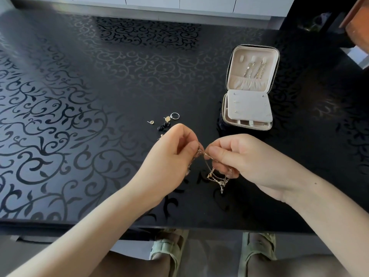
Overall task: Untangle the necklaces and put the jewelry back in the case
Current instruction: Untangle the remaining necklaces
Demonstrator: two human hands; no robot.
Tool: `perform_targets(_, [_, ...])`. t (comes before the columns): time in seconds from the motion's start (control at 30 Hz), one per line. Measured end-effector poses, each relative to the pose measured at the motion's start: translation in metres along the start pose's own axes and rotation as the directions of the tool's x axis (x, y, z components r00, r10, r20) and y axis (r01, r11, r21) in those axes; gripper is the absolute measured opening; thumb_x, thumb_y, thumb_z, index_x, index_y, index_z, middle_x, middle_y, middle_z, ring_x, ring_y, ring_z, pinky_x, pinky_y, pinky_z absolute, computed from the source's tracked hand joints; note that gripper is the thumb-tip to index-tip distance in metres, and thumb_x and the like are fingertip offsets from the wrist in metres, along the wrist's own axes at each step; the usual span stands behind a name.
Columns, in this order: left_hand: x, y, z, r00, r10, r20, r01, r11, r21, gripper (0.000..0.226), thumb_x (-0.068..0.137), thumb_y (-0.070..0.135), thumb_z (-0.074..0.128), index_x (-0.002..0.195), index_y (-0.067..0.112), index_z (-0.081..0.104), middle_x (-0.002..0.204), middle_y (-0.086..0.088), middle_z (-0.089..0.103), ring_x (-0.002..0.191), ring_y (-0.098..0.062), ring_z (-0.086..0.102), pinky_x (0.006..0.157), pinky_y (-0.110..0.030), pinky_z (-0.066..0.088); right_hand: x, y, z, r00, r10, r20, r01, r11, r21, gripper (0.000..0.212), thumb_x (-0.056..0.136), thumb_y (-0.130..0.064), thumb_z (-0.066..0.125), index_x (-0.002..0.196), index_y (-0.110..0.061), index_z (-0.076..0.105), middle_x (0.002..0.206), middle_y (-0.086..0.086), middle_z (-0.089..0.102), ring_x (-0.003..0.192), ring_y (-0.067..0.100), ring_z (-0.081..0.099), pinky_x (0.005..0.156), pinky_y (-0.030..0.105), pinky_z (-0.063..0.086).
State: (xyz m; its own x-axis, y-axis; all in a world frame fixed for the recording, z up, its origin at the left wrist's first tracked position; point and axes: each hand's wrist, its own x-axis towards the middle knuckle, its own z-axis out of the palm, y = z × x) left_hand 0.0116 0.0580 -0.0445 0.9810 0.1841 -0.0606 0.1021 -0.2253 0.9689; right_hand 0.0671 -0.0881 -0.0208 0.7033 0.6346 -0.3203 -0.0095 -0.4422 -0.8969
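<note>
A tangle of thin gold necklaces (216,177) hangs between my hands above the table's near middle. My left hand (171,156) pinches one end of the chains, and my right hand (237,158) pinches them close beside it, fingertips almost touching. Loops and a small pendant dangle below my right fingers. The open jewelry case (235,56), dark outside and cream inside, stands at the right. Two or three chains hang in its lid, and a cream earring panel (249,104) covers the lower half.
Loose pieces lie on the black patterned table (79,116) just beyond my left hand: a silver ring (175,116), a gold stud (151,122), a gold earring (167,118) and a dark beaded piece (163,126). The table's near edge runs below my forearms.
</note>
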Motion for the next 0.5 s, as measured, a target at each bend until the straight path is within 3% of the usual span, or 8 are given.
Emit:
perform_targets(0.2, [-0.002, 0.003, -0.005, 0.999, 0.027, -0.030, -0.024, 0.995, 0.100, 0.015, 0.094, 0.013, 0.050, 0.081, 0.019, 0.053, 0.069, 0.008, 0.063, 0.073, -0.025, 0.057, 0.072, -0.041, 0.048, -0.002, 0.000, -0.011, 0.998, 0.015, -0.065, -0.022, 0.994, -0.103, 0.024, 0.090, -0.035, 0.054, 0.076, -0.020, 0.067, 0.052, -0.015, 0.049, 0.052, -0.003, 0.043, 0.055, 0.011, 0.037])
perform_targets(0.3, [-0.002, 0.004, -0.010, 1.000, 0.011, -0.023, -0.009, 0.997, 0.082, 0.013, 0.093, 0.011, 0.050, 0.081, 0.014, 0.054, 0.065, 0.014, 0.063, 0.064, -0.010, 0.054, 0.068, -0.037, 0.047, -0.006, -0.003, -0.019, 0.994, -0.021, -0.103, 0.001, 0.983, -0.183, 0.017, 0.079, -0.037, 0.064, 0.073, -0.023, 0.070, 0.064, -0.008, 0.066, 0.060, -0.002, 0.056, 0.062, 0.014, 0.045])
perform_targets(0.37, [-0.001, 0.004, -0.012, 1.000, -0.021, 0.000, 0.021, 1.000, 0.005, 0.013, 0.093, 0.006, 0.050, 0.082, 0.009, 0.054, 0.067, 0.010, 0.066, 0.065, -0.010, 0.056, 0.064, -0.037, 0.048, -0.011, -0.006, -0.024, 0.986, -0.071, -0.148, 0.033, 0.968, -0.248, 0.015, 0.074, -0.037, 0.068, 0.069, -0.023, 0.071, 0.066, -0.008, 0.069, 0.060, -0.002, 0.057, 0.060, 0.014, 0.045])
perform_targets(0.5, [-0.001, 0.002, -0.011, 0.997, -0.049, 0.065, 0.052, 0.998, -0.038, 0.016, 0.094, 0.003, 0.047, 0.080, 0.008, 0.053, 0.068, 0.002, 0.068, 0.061, -0.009, 0.056, 0.052, -0.020, 0.042, -0.020, -0.010, -0.032, 0.955, -0.182, -0.234, 0.053, 0.881, -0.470, 0.022, 0.062, -0.050, 0.067, 0.061, -0.028, 0.068, 0.054, -0.017, 0.059, 0.051, -0.002, 0.050, 0.051, 0.012, 0.036])
